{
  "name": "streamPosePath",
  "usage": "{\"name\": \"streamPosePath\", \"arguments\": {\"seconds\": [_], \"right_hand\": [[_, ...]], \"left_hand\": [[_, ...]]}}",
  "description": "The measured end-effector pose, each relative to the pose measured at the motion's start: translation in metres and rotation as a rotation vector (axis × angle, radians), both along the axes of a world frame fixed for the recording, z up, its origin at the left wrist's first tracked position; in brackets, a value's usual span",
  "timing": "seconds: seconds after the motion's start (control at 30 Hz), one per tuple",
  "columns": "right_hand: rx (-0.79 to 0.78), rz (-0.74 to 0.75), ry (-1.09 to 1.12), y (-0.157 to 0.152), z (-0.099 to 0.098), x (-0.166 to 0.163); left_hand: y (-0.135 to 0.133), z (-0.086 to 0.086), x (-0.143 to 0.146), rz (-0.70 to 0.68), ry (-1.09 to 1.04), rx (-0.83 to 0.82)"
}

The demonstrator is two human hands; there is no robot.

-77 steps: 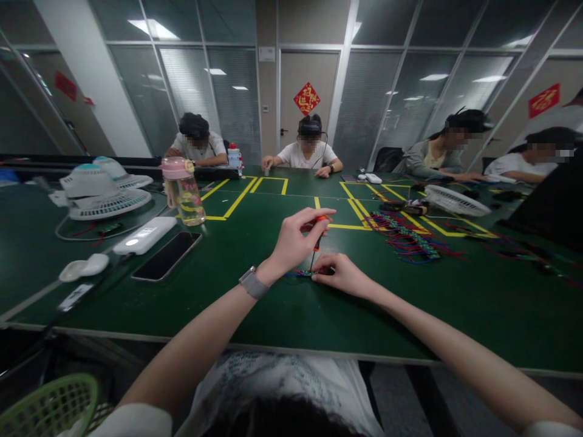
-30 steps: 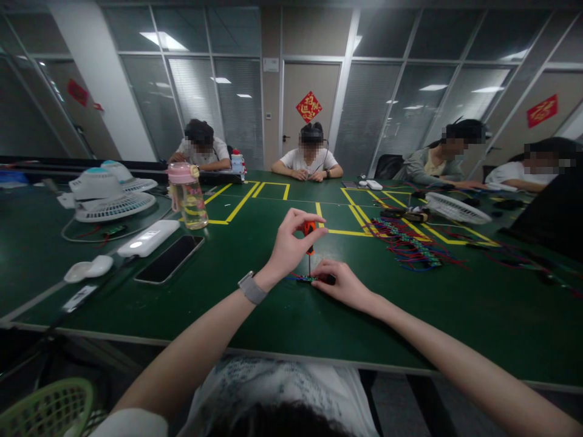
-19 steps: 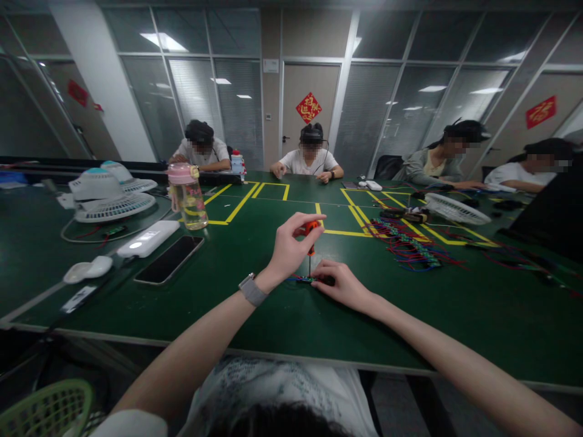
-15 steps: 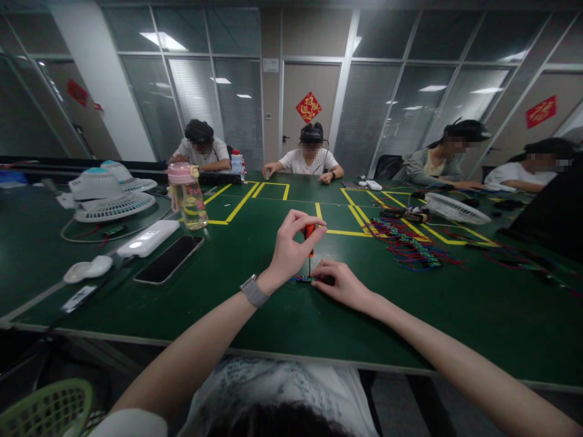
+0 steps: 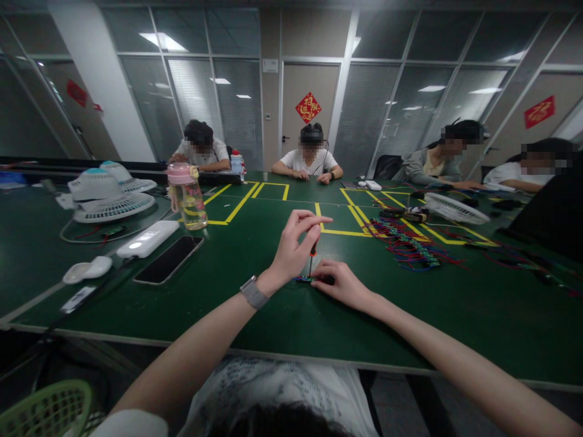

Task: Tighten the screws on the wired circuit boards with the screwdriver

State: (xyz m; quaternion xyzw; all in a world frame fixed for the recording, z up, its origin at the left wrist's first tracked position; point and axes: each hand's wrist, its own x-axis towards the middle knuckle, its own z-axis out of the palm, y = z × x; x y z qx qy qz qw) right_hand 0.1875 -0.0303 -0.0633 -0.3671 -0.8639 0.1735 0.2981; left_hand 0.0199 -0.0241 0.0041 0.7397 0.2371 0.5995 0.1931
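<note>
My left hand [image 5: 297, 243] is closed around the handle of an upright screwdriver [image 5: 311, 262], its orange-and-black grip mostly hidden by my fingers. The thin shaft points straight down at a small green circuit board [image 5: 304, 279] lying on the table. My right hand [image 5: 341, 282] rests low on the table just right of the shaft. Its fingertips pinch the board's right end, and a dark part shows under the curled fingers, too hidden to name.
To the left lie a phone [image 5: 169, 260], a white power bank [image 5: 148, 238], a pink-lidded bottle [image 5: 187, 197] and white fans [image 5: 112, 203]. Several wired circuit boards [image 5: 405, 241] are bundled at right. Yellow tape [image 5: 241, 203] marks the green table. Several people sit across from me.
My left fingers have shifted around the screwdriver handle, the index finger stretching further right and covering more of the grip. My right hand has stayed put. The person opposite drew a hand inward.
</note>
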Motion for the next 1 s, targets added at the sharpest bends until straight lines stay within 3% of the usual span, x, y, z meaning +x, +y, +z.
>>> {"name": "streamPosePath", "arguments": {"seconds": [0.13, 0.37, 0.57, 0.77, 1.0], "right_hand": [[-0.012, 0.001, -0.003, -0.0001, 0.0007, -0.0004], [-0.014, -0.005, -0.005, -0.0022, 0.0032, -0.0016], [-0.021, -0.005, -0.003, -0.0006, 0.0004, -0.0009], [-0.012, 0.004, -0.009, -0.001, 0.0006, -0.0004], [-0.029, 0.011, -0.015, -0.0009, 0.001, 0.0]], "left_hand": [[0.0035, -0.0037, 0.0014, -0.165, -0.089, -0.122], [0.0019, -0.0016, -0.0001, 0.103, -0.012, 0.045], [0.0022, -0.0048, 0.0024, -0.149, -0.096, -0.107], [0.001, -0.0024, -0.0001, 0.09, -0.038, 0.001], [0.003, -0.0045, 0.002, -0.149, -0.137, -0.153]]}}
